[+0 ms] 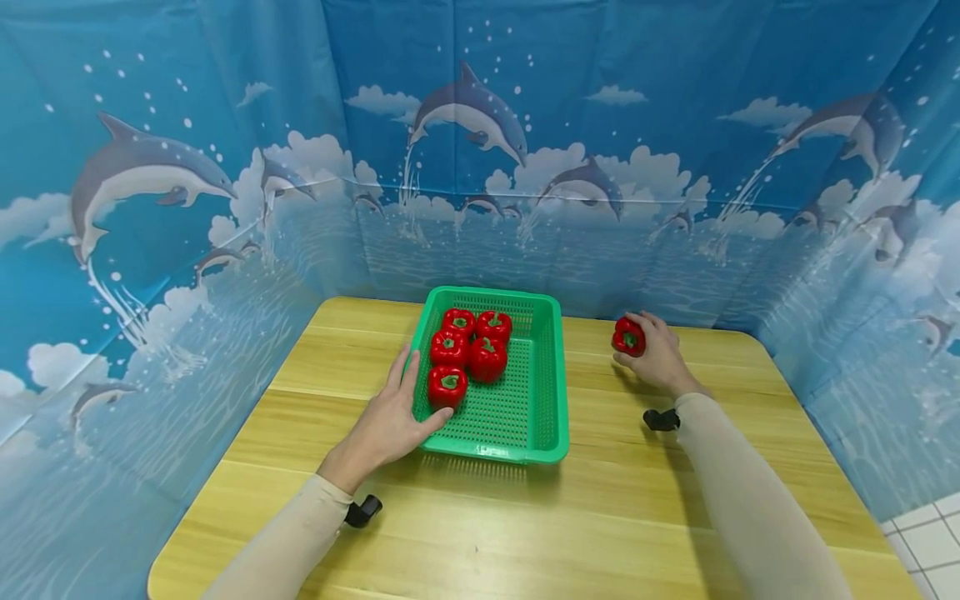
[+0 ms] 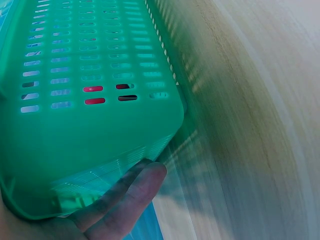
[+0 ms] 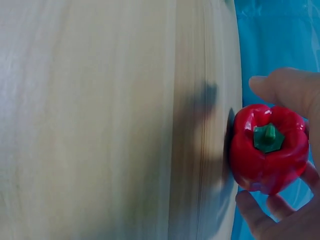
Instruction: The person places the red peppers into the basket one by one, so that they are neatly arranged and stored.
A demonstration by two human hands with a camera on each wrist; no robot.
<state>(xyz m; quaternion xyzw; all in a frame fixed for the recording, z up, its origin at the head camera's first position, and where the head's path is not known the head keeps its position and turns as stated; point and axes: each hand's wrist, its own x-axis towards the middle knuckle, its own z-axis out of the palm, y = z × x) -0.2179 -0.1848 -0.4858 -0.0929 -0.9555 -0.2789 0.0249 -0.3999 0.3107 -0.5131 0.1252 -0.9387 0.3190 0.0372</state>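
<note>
At the left side of a green plastic basket (image 1: 564, 392) is my left hand (image 1: 386, 421), its thumb over the front-left rim and its fingers along the outside wall. In the left wrist view, fingers (image 2: 132, 200) stretch along the outer side of that basket. Several red bell peppers (image 1: 448, 387) stand inside it, stems up, grouped toward the left and back. To the right of the basket my right hand (image 1: 654, 354) holds another red bell pepper (image 3: 270, 165) near the table's far edge. Its green stem shows between thumb and fingers in the right wrist view.
The wooden table (image 1: 480, 533) has rounded corners. A blue curtain (image 1: 480, 233) printed with dolphins closes off the back and both sides. Black camera mounts (image 1: 363, 510) sit at both wrists. White floor tiles (image 1: 926, 533) show at lower right.
</note>
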